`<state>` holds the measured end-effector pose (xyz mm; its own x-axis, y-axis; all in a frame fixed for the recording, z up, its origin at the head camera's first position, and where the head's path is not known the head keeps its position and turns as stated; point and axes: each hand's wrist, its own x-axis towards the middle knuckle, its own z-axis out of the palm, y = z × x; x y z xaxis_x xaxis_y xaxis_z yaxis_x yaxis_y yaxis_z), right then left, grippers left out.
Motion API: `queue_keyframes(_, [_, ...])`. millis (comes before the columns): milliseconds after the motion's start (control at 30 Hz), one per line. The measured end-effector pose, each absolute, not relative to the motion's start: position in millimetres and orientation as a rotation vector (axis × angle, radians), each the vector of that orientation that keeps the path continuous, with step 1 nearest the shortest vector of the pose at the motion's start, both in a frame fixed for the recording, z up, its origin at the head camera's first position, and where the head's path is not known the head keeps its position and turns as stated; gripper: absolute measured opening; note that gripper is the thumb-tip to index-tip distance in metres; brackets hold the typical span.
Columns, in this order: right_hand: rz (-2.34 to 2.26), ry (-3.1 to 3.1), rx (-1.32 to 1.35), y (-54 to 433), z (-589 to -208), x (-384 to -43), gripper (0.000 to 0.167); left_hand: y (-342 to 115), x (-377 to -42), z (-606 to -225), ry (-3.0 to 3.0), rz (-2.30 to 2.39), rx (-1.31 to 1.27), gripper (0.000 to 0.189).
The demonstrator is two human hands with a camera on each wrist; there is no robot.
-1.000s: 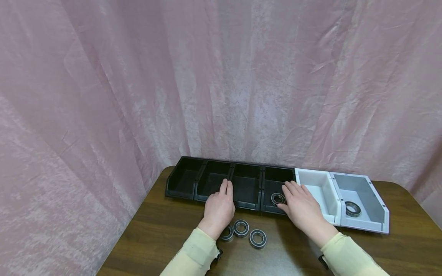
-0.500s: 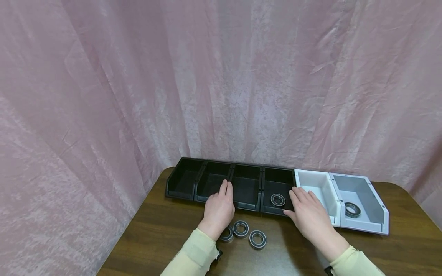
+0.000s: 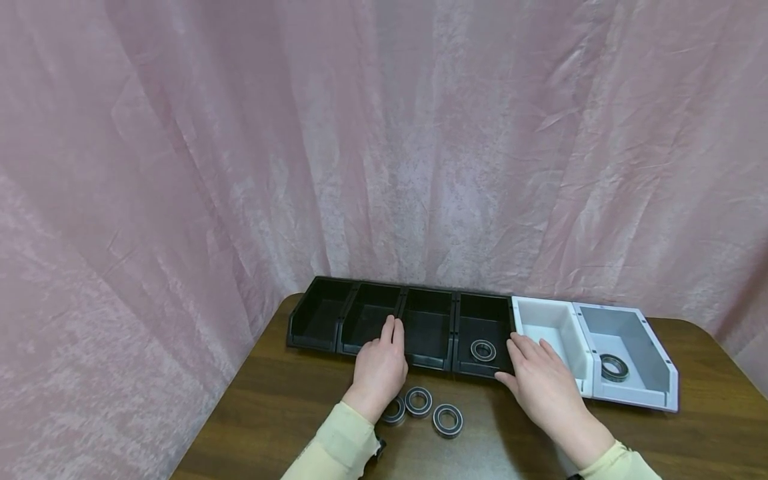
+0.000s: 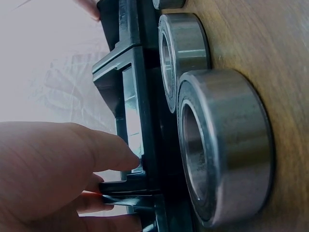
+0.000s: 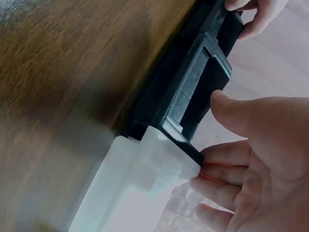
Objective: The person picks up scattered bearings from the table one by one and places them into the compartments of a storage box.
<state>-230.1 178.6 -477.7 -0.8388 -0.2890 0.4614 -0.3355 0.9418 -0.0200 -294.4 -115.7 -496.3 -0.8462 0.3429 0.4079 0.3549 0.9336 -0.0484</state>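
My left hand [image 3: 380,367] rests at the front of the black bins, two fingers extended along the divider between the second bin [image 3: 371,313] and the third bin [image 3: 427,327]. Its thumb [image 4: 116,152] lies by the front lip in the left wrist view. My right hand [image 3: 543,380] lies with fingers straight over the wall where the fourth black bin [image 3: 483,310] meets the white bin [image 3: 543,313]; nothing is held in it. One ball bearing [image 3: 483,351] sits in that black bin. Three more bearings [image 3: 447,421] lie on the table, one partly behind my left wrist.
At the right end, a grey bin [image 3: 645,353] holds another bearing [image 3: 615,368]. The leftmost black bin [image 3: 321,313] stands near the table's left edge. A pink curtain [image 3: 384,147] hangs right behind the row. The wooden table [image 3: 252,400] spreads in front.
My right hand has drawn back toward me and to the right, away from the bearing in the fourth black bin, onto the wall beside the white bin. My left hand stays put.
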Motion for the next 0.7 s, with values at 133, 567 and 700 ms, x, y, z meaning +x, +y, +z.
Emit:
queue_keyframes(133, [0.152,-2.626,0.452,178.2,-477.7,-228.3,0.063,-116.2,-293.5,-497.1,-2.659,-0.037,-0.507,0.071])
queue_keyframes(567, [0.182,-2.621,0.448,178.2,-477.1,-225.9,0.063,-115.8,-294.0,-498.0,-2.65,-0.054,-0.508,0.071])
queue_keyframes(700, [0.185,-2.612,0.45,179.0,-476.8,-226.9,0.062,-115.8,-293.9,-497.5,-2.643,-0.055,-0.515,0.071])
